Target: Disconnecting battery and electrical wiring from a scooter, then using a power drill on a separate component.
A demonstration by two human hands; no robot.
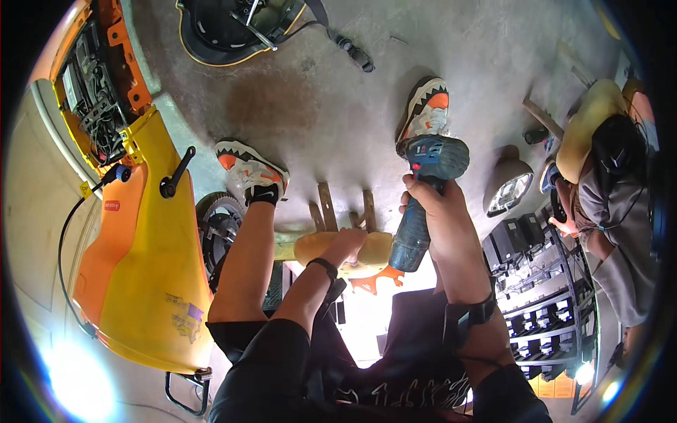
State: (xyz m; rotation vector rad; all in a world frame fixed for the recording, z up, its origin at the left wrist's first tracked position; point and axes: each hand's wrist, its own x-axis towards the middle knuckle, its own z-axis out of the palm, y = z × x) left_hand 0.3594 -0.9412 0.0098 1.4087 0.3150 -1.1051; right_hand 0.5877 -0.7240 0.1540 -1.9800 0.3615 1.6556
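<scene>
My right hand [437, 204] is wrapped round the handle of a blue-and-black cordless drill [412, 236]. The drill's head [441, 156] is uppermost in the picture, close to my right shoe [425, 113]. Between my legs, my left hand [345, 244] is closed at the edge of a tan wooden stool [310, 247]. Its fingertips are partly hidden. Several of the stool's legs [326, 204] point away from me, so it appears tipped over. My left shoe [252, 169] rests on the concrete floor.
A yellow-and-orange vehicle body [151, 261] stands at the left, its wiring compartment [88, 92] exposed. Ahead lies a black yellow-rimmed shell [226, 35] with a buckled strap [352, 53]. At right are a lamp [509, 189], a rack [543, 317] and another person [620, 204].
</scene>
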